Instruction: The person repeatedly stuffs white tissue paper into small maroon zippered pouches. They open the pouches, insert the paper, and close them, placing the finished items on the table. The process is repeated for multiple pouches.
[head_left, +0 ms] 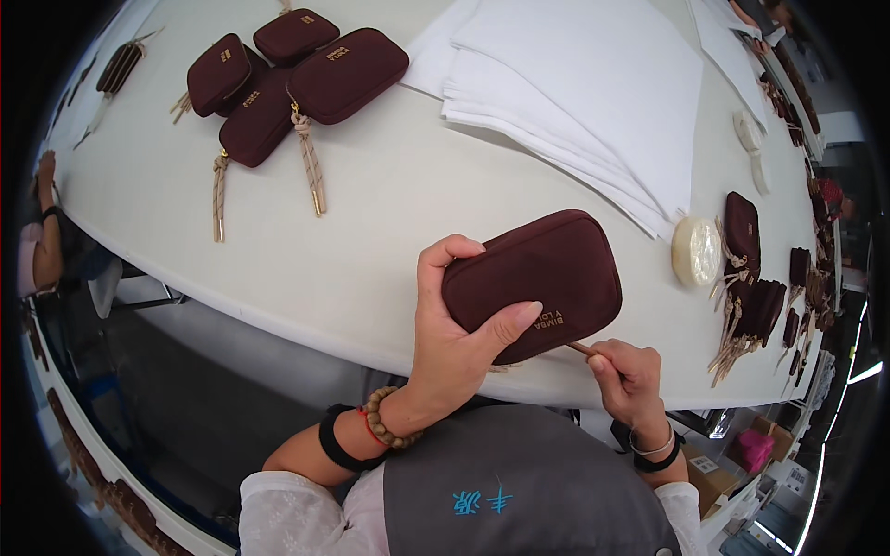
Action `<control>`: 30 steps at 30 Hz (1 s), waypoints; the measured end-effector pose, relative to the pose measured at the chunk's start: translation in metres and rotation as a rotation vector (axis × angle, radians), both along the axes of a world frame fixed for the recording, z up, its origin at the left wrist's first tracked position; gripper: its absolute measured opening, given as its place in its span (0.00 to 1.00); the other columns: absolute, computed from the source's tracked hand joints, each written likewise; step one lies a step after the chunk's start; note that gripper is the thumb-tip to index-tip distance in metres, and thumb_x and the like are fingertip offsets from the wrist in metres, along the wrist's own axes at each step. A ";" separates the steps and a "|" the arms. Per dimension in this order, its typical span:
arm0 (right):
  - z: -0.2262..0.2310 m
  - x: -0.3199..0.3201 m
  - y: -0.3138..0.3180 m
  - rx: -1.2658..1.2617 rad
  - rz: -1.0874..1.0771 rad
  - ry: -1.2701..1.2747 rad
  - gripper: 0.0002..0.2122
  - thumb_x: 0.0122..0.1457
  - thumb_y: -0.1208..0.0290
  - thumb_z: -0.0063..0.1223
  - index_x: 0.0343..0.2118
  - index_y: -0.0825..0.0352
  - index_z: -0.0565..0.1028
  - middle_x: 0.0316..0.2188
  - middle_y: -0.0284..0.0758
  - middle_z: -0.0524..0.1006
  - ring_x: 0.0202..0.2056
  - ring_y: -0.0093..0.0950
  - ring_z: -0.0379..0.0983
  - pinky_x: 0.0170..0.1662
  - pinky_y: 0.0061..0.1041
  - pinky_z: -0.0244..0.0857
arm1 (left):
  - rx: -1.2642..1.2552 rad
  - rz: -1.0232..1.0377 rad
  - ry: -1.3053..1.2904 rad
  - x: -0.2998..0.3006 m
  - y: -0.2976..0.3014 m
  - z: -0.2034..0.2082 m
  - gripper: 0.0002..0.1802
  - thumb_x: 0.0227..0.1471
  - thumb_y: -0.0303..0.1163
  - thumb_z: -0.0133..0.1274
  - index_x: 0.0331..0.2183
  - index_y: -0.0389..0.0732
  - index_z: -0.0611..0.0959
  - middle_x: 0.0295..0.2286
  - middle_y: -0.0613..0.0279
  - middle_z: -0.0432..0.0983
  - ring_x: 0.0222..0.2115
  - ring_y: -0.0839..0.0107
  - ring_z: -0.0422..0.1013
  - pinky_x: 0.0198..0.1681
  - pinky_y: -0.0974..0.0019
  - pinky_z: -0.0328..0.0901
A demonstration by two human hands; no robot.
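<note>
A dark maroon zip pouch [547, 264] with small gold lettering is held above the near table edge. My left hand [454, 324] grips it from the left, thumb flat across its front and fingers round the back. At the pouch's lower right edge, my right hand [630, 375] pinches a thin brown stick-like piece [580, 348] that meets the pouch there. Whether that piece is a tool or part of the pouch, I cannot tell. Below the pouch, a bit of beige cord shows, mostly hidden by my left hand.
Several maroon pouches [348, 76] with beige cord pulls lie piled at the far left. White sheets [575, 102] are stacked at the back. To the right are a roll of clear tape [695, 252] and more pouches [742, 227]. Another person's arm [46, 227] is at the left rim.
</note>
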State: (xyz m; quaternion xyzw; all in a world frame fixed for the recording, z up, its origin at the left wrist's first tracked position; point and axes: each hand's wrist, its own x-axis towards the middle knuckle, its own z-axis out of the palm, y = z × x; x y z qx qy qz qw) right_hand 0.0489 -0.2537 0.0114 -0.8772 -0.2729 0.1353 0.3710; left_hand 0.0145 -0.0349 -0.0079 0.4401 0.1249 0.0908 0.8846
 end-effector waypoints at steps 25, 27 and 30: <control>0.025 0.046 0.030 0.042 0.048 0.177 0.10 0.58 0.70 0.43 0.36 0.72 0.67 0.22 0.43 0.74 0.25 0.41 0.72 0.31 0.35 0.65 | 0.189 -0.321 0.130 -0.001 0.012 -0.009 0.35 0.52 0.41 0.55 0.56 0.40 0.60 0.53 0.60 0.60 0.49 0.68 0.60 0.46 0.63 0.60; 0.031 0.047 0.020 -0.139 0.133 -0.123 0.07 0.54 0.71 0.44 0.25 0.70 0.67 0.11 0.38 0.70 0.14 0.41 0.67 0.21 0.38 0.60 | 0.713 -0.153 0.011 -0.008 0.035 -0.009 0.42 0.46 0.37 0.61 0.57 0.39 0.58 0.55 0.57 0.56 0.47 0.66 0.60 0.43 0.64 0.60; 0.037 0.042 0.021 -0.302 0.342 -0.133 0.07 0.52 0.70 0.45 0.23 0.69 0.68 0.11 0.38 0.69 0.13 0.39 0.67 0.19 0.35 0.60 | 1.286 -0.142 -0.407 -0.007 0.058 0.003 0.38 0.37 0.29 0.65 0.52 0.41 0.68 0.49 0.59 0.65 0.39 0.67 0.65 0.38 0.66 0.60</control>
